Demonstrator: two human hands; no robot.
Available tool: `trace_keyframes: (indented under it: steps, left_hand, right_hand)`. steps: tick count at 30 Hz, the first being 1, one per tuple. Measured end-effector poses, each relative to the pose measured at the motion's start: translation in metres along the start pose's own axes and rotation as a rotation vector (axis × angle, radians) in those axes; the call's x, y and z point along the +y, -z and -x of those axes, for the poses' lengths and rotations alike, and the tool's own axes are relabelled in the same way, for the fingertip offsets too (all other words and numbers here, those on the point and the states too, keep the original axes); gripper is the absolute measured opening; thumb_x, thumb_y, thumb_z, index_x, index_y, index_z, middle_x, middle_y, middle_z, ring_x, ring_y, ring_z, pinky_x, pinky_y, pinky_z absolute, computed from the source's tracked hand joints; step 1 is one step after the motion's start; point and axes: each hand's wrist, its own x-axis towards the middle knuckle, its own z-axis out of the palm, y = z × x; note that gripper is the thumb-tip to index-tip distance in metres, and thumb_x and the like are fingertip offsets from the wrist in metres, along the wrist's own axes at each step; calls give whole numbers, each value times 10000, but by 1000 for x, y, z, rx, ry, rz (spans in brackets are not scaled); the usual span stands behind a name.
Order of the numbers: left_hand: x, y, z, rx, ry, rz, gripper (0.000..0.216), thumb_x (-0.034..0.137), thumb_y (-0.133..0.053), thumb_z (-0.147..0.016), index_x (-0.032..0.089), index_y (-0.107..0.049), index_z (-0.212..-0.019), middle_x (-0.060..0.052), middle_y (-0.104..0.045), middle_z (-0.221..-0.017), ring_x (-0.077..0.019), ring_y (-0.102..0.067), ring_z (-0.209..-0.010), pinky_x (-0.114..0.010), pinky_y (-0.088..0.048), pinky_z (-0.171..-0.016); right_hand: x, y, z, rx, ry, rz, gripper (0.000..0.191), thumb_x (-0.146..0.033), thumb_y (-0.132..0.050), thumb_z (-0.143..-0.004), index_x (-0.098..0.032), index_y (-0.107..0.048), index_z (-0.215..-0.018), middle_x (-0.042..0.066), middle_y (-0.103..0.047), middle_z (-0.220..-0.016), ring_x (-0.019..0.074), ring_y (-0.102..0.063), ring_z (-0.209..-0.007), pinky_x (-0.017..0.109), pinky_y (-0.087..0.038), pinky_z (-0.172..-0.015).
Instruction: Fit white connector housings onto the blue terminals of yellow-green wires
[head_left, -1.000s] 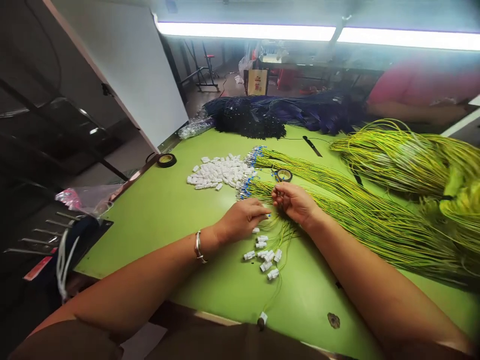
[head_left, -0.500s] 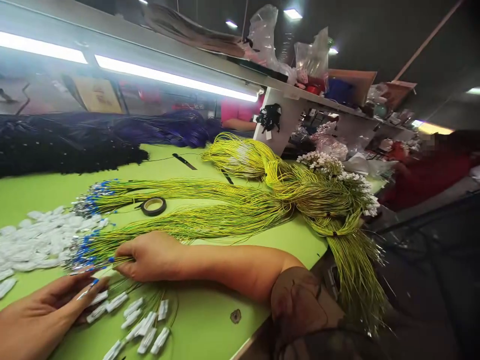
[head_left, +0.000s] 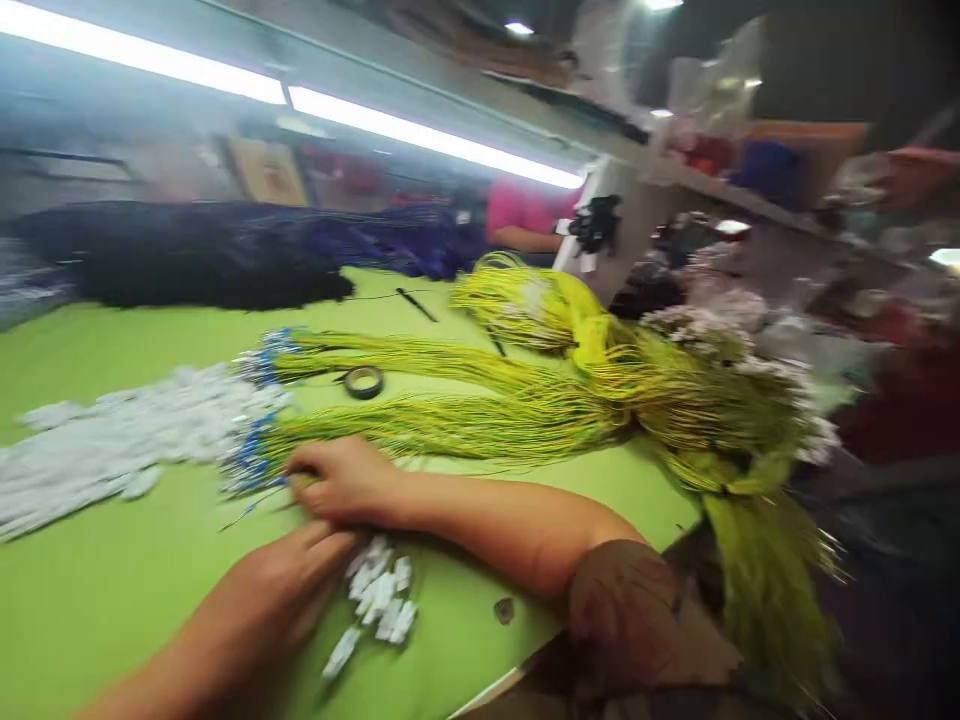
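I count two hands of my own, one left hand (head_left: 304, 565) and one right hand (head_left: 341, 480), at one green tabletop (head_left: 450, 640) bearing one tape roll (head_left: 364, 394), one slim black tool (head_left: 416, 304) and one dark spot (head_left: 504, 610). Of yellow-green wire, I count two blue-tipped bundles (head_left: 450, 430) and one looped bundle (head_left: 517, 300); of white connectors, one loose heap (head_left: 172, 420) and one small cluster (head_left: 379, 595), the pieces in both too blurred for an exact count. I further count two lit tubes (head_left: 435, 135), one dark blue wire mass (head_left: 420, 240) and one person in pink (head_left: 517, 212).
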Motion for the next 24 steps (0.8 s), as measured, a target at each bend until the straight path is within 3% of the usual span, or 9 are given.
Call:
trace_keyframes:
  steps: [2, 4, 7, 9, 11, 14, 18, 21, 24]
  left_hand:
    - [13, 11, -2, -71, -47, -35, 313, 145, -470, -806, 291, -697, -965, -4, -721, -859, -130, -673, -700, -189, -529, -632]
    - [12, 31, -4, -21, 9, -93, 260, 141, -478, -829, 229, -703, -926, -38, -697, -788, -129, -642, -687, -211, -513, -643]
    - [-16, 75, -1, 310, 293, -197, 198, 186, -530, -835, 191, -705, -929, -55, -697, -810, -140, -624, -740, -259, -500, -722]
    - [-41, 105, 6, 576, 550, -173, 182, 244, -552, -829, 161, -705, -883, -60, -702, -814, -139, -619, -716, -254, -495, -676]
    - [-62, 123, 11, 665, 759, -72, 221, 267, -537, -827, 127, -698, -885, -48, -683, -718, -122, -579, -582, -240, -466, -562]
    - [-79, 120, 13, 448, 810, -111, 172, 229, -576, -783, 135, -709, -840, -41, -685, -729, -134, -593, -637, -254, -470, -629]
    - [-76, 95, 11, 164, 763, -450, 145, 215, -584, -789, 146, -709, -818, -85, -681, -838, -196, -607, -813, -314, -461, -764]
    - [-71, 87, 10, 85, 762, -580, 155, 161, -540, -808, 136, -681, -866, -112, -658, -891, -216, -594, -865, -329, -453, -785]
    - [-70, 85, 10, 86, 725, -609, 145, 166, -530, -806, 132, -645, -888, -118, -638, -900, -224, -583, -863, -333, -451, -776]
  right_hand:
    - [-1, -2, 4, 10, 27, -63, 166, -159, -508, -743, -207, -636, -838, -11, -679, -854, 146, -560, -777, 233, -404, -695]
    - [-3, 0, 5, 55, 44, -179, 117, -137, -521, -716, -191, -621, -746, -2, -653, -767, 145, -544, -741, 240, -404, -696]
    - [-1, 6, 2, 98, 44, -343, 86, -244, -567, -733, -186, -608, -687, -1, -602, -678, 144, -514, -670, 255, -396, -664]
    - [-1, 9, 3, 102, 3, -385, 134, -300, -600, -725, -179, -603, -669, -3, -565, -642, 139, -474, -632, 258, -371, -622]
    - [-3, 11, 7, 97, -61, -440, 193, -361, -599, -740, -176, -601, -688, -16, -516, -593, 126, -420, -574, 256, -334, -563]
    - [-6, 12, 14, 85, -142, -506, 244, -422, -593, -758, -182, -585, -715, -55, -414, -501, 100, -317, -478, 251, -269, -493]
    - [-9, 13, 15, 76, -188, -524, 263, -446, -616, -749, -189, -578, -711, -78, -343, -445, 83, -250, -421, 249, -214, -442]
    - [-10, 15, 14, 53, -198, -550, 257, -435, -630, -736, -186, -578, -700, -74, -350, -445, 72, -239, -405, 245, -177, -411]
    - [-11, 15, 13, 39, -219, -557, 229, -402, -633, -721, -184, -577, -683, -69, -363, -449, 66, -247, -400, 237, -166, -397]
